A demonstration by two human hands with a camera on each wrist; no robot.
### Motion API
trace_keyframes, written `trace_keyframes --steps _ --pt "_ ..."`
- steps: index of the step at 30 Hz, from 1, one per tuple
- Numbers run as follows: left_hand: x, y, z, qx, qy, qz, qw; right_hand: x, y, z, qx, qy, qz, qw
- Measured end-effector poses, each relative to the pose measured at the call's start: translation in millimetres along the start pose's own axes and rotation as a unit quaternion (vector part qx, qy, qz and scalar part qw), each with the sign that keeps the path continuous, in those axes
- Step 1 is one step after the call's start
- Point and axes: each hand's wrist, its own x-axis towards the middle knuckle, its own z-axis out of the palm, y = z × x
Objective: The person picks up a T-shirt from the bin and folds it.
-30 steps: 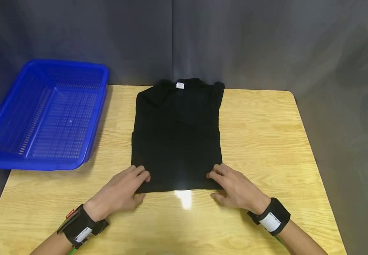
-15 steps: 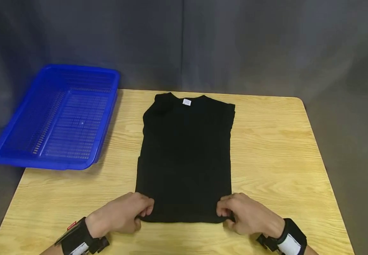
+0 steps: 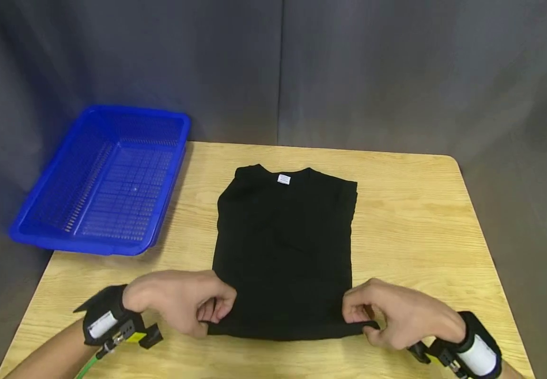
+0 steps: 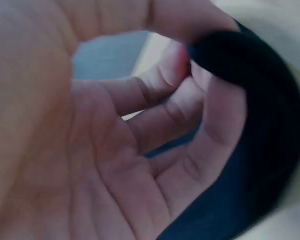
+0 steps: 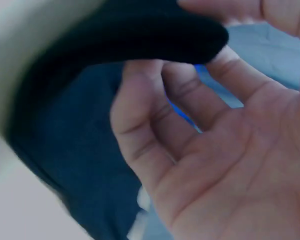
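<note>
A black T-shirt [image 3: 282, 247] with a white neck label [image 3: 284, 179] lies on the table, its collar toward the back. My left hand [image 3: 183, 300] pinches the near left corner between thumb and curled fingers. At the near right corner my right hand [image 3: 401, 313] grips the cloth the same way. In the left wrist view, the black cloth [image 4: 270, 125] bends over the fingertips. The right wrist view has the shirt's edge [image 5: 155, 37] folded between thumb and fingers, lifted a little.
A blue plastic basket [image 3: 159, 248] with perforated walls stands at the table's left side. The wooden table [image 3: 415, 226] extends to the right of the shirt. A dark grey curtain [image 3: 373, 73] hangs behind the table.
Both hands have gone from touching the near corners to gripping them. The shirt has been drawn toward the near edge, away from the curtain. The head view has shifted too.
</note>
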Motion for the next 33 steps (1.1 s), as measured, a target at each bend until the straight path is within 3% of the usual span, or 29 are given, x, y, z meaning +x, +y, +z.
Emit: trace_keyframes --steps 4,7,11,15,21,25,29,33 --pt "4.0 5.8 -53.0 0.016 0.023 0.022 0.9994 11.3 -3.2 -42.6 -0.093 0.064 -0.034 0.9930" --pt "10.2 5.5 -85.2 0.044 0.057 0.030 0.9970 20.6 1.3 -67.8 -0.127 0.095 -0.042 0.9865" --pt "19.2 2.8 -119.1 0.085 0.113 0.013 0.9898 34.5 9.5 -96.3 -0.148 0.118 -0.031 0.9813" --pt "30.8 -3.0 -144.1 0.106 0.155 -0.007 0.9822 51.5 19.9 -120.4 -0.148 0.133 -0.019 0.9798" --pt "54.1 -24.7 -171.3 0.108 0.202 -0.015 0.9733 70.6 43.8 -148.2 -0.134 0.152 0.011 0.9791" --pt "69.3 -45.1 -184.5 0.114 0.240 -0.030 0.9637 88.5 69.4 -158.4 -0.144 0.178 0.042 0.9725" --pt "85.4 -69.7 -188.3 0.123 0.266 -0.054 0.9544 106.8 100.0 -158.9 -0.149 0.206 0.082 0.9637" --pt "102.0 -92.7 -180.6 0.129 0.286 -0.086 0.9455 116.2 131.3 -151.5 -0.165 0.234 0.117 0.9510"
